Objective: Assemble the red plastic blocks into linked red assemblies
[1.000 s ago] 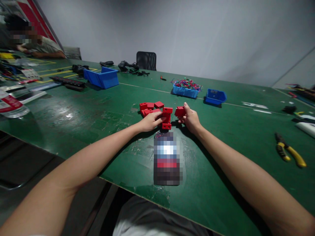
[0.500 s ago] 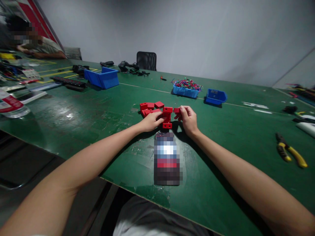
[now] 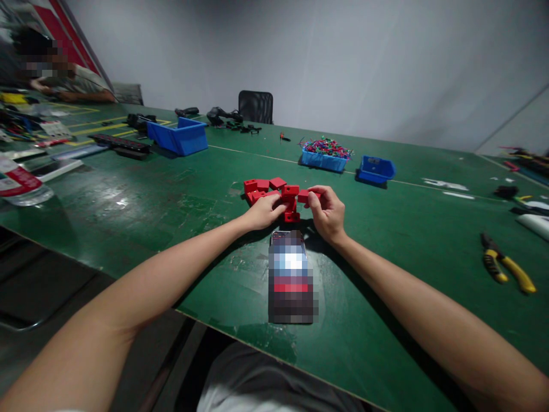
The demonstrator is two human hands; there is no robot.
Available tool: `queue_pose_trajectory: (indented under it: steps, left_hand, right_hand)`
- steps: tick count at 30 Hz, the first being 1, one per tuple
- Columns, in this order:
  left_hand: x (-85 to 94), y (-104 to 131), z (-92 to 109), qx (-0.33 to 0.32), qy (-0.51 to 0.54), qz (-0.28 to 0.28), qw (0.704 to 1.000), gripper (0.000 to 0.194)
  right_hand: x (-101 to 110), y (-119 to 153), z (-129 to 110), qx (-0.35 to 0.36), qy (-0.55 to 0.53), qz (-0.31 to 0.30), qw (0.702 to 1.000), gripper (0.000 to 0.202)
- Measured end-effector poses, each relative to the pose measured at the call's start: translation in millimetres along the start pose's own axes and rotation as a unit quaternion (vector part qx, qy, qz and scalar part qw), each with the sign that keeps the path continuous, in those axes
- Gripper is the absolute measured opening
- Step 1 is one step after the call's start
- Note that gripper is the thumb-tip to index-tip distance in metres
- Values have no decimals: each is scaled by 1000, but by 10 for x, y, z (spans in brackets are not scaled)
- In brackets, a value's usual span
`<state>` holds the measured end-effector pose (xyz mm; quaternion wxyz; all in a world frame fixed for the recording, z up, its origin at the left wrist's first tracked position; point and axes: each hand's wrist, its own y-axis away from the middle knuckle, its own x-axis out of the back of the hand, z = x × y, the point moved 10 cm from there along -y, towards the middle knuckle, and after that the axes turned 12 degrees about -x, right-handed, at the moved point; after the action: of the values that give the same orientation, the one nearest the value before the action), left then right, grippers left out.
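1. While two bare forearms reach in from the lower corners, both hands meet over a green tabletop (image 3: 386,223), just beyond a smartphone (image 3: 290,306) that lies flat (its screen is blurred into coloured squares).

2. The left hand (image 3: 265,213) grips an upright assembly of red blocks (image 3: 290,190) from its left side, thumb toward the viewer; some of its fingers are hidden. Small dark holes show in the assembly's top and bottom pieces.

3. The right hand (image 3: 329,210) pinches a loose red block (image 3: 303,196) between thumb and fingers, level with the assembly's upper part. Its end is right beside the assembly; whether they touch, I cannot tell.

4. More red blocks (image 3: 262,185) lie clustered just behind the left hand.

5. Farther back stand three blue bins: a large one (image 3: 189,139) to the left, one heaped with thin multicoloured strands (image 3: 326,147) near the middle, and a small one (image 3: 374,171) beside that.

6. Pliers with black-and-yellow handles (image 3: 491,263) lie at the right. At the far left are a red-labelled clear bottle (image 3: 19,182) and, beyond it, another person (image 3: 88,81) leaning on the table.
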<state>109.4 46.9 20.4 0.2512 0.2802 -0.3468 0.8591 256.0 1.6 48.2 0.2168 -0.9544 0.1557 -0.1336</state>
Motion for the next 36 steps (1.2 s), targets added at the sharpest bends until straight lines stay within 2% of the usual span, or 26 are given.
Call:
queue_pose_trajectory:
  steps: [11,16,26,31,34,36]
  left_hand:
    - [32,1,6,10,-14,9,1000,23]
    - [17,0,-18,7,-9,6,1000,22]
    - [9,4,-32,7,-6,6,1000,24]
    - [4,1,-6,0,1,5,1000,24]
    - [5,0,-10,5,-7,2,1000,23]
    - [8,0,-14,7,-8,2,1000,23]
  right_hand:
    - [-93,-17,142,-55,-3,-61,997,38]
    - [-76,-34,151,-65,15,-51,996,41]
    - [12,43,-29,-20,4,5,1000,31]
    - [-35,66,9,-34,-1,-17,999,31]
    - [-95,94,-25,-25,21,-44,998,29]
    - [-96,107,-62,-12,39,-41,998,27]
